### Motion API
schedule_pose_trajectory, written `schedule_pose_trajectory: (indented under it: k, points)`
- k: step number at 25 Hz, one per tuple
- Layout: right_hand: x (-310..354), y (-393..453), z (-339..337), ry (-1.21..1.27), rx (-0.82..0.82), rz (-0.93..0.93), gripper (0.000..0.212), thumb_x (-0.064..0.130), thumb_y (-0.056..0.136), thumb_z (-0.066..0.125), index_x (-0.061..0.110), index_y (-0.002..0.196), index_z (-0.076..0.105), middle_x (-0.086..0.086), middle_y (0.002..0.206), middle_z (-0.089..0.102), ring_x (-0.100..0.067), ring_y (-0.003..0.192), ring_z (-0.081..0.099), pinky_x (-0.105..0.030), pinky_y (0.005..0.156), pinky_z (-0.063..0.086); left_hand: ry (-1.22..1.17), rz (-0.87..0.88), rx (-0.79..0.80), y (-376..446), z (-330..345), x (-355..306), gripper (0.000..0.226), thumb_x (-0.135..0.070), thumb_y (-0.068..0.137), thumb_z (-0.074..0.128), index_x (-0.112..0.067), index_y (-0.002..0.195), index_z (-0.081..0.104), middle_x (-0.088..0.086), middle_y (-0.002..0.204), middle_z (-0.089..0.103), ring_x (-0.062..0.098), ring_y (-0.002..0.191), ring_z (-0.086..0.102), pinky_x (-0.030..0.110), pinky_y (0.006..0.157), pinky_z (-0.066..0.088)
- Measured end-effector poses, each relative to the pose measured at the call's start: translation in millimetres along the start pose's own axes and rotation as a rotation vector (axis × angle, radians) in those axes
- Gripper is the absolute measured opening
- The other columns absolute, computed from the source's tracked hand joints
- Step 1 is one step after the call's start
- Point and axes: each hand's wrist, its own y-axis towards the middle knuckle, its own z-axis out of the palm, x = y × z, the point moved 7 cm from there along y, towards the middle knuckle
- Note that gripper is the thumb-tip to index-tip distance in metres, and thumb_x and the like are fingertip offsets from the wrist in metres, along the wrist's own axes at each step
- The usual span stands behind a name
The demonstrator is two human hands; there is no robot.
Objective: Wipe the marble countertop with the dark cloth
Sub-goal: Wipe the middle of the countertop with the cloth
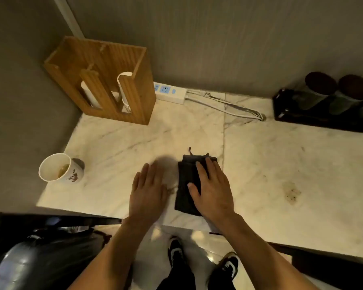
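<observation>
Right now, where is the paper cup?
In the head view, the cup stands at the counter's left edge, left of the left hand, in front of the wooden holder.

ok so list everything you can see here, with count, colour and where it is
marble countertop: one, white with grey veins, fills the middle
dark cloth: one, folded, under the right hand
stain: one, brownish, right of the cloth
paper cup: one, white, near the left edge, some liquid inside
wooden cup holder: one, tan, back left corner, cups inside
power strip: one, white, against the back wall
black tray: one, back right, holding dark-lidded jars
left hand: flat on the marble, empty
right hand: flat on the cloth
</observation>
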Motion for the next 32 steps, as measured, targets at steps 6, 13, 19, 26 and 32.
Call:
schedule_pose_trajectory:
  k: [6,13,19,26,32]
  points:
    - [15.3,17.6,35.0,0.046,-0.041,0.125,0.067,0.054,0.095,0.033,0.018,0.151,0.022,-0.013,0.16,0.019,-0.032,0.146,0.01,-0.049,0.116,0.008,-0.002,0.017,-0.031,-1.3,19.5,0.3,0.049,-0.024,0.093,0.043,-0.007,0.139,0.046,0.016,0.147,0.044,0.035,0.138,0.037,0.051,0.113,0.024]
    - [12.0,9.9,41.9,-0.029,-0.115,0.124,0.069,0.053,0.092,0.03,0.013,0.149,0.03,-0.013,0.156,0.029,-0.033,0.144,0.022,-0.052,0.115,0.017,-0.004,-0.029,-0.051,-2.0,22.1,-5.1,0.053,-0.032,0.095,0.036,-0.007,0.141,0.043,0.015,0.149,0.042,0.033,0.141,0.031,0.053,0.114,0.025]
    - [-13.5,-15.6,42.6,-0.069,-0.078,0.053,0.069,0.055,0.092,0.033,0.018,0.15,0.026,-0.008,0.158,0.026,-0.028,0.145,0.02,-0.049,0.116,0.017,-0.015,-0.033,-0.098,-3.7,24.3,-35.6,0.049,-0.026,0.092,0.037,-0.004,0.132,0.053,0.019,0.14,0.051,0.036,0.135,0.041,0.053,0.11,0.028]
    - [-60.1,-48.0,34.2,-0.085,-0.042,-0.116,0.067,0.054,0.094,0.034,0.019,0.15,0.026,-0.005,0.159,0.022,-0.023,0.147,0.013,-0.047,0.116,0.017,-0.009,-0.021,-0.09,-4.5,30.7,-66.2,0.049,-0.023,0.091,0.036,-0.003,0.133,0.052,0.018,0.14,0.051,0.034,0.135,0.042,0.053,0.111,0.031]
    - [-95.4,-44.6,20.7,-0.141,0.057,-0.379,0.067,0.056,0.094,0.037,0.024,0.151,0.023,0.0,0.16,0.02,-0.02,0.148,0.008,-0.045,0.116,0.02,-0.035,-0.012,-0.062,-2.5,32.2,-91.3,0.051,-0.023,0.092,0.036,-0.003,0.138,0.046,0.017,0.144,0.048,0.033,0.137,0.039,0.051,0.113,0.028]
